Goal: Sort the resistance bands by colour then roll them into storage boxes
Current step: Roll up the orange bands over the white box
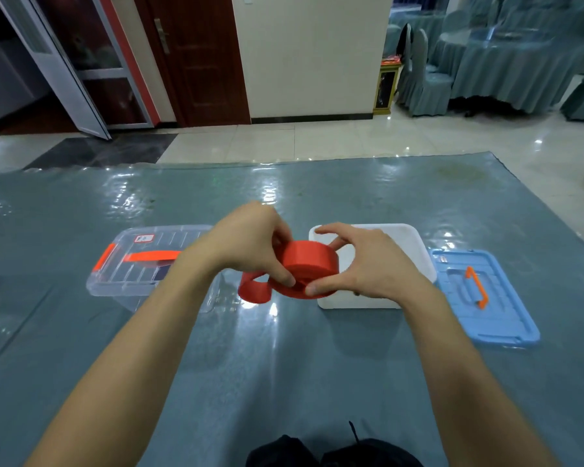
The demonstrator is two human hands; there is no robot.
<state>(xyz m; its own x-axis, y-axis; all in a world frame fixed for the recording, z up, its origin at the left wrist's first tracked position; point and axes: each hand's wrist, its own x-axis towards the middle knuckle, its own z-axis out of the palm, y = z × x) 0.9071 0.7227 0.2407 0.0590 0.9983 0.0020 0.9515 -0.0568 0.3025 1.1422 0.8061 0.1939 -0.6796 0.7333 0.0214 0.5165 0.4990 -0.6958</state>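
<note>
While its loose tail droops, the coiled red rubber resistance band (309, 261) is held over the left edge of the open white plastic storage box (415, 251), the left hand (250, 241) and right hand (368, 264) both pinching it with curled fingers. A lidded clear plastic box (129, 264) stands left of that box, a blue plastic lid (486, 298) right.

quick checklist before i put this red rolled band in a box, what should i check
1. Grip: left hand and right hand both pinch the red rubber band roll: ok.
2. Roll finished: a loose red tail loops out at its left: not ok.
3. White plastic box open: ok; the light blue plastic lid lies to its right.
4. Clear plastic box with orange latch open: not ok, lid on.
5. Colour already in the white box: cannot tell, the hands hide most of it.
</note>
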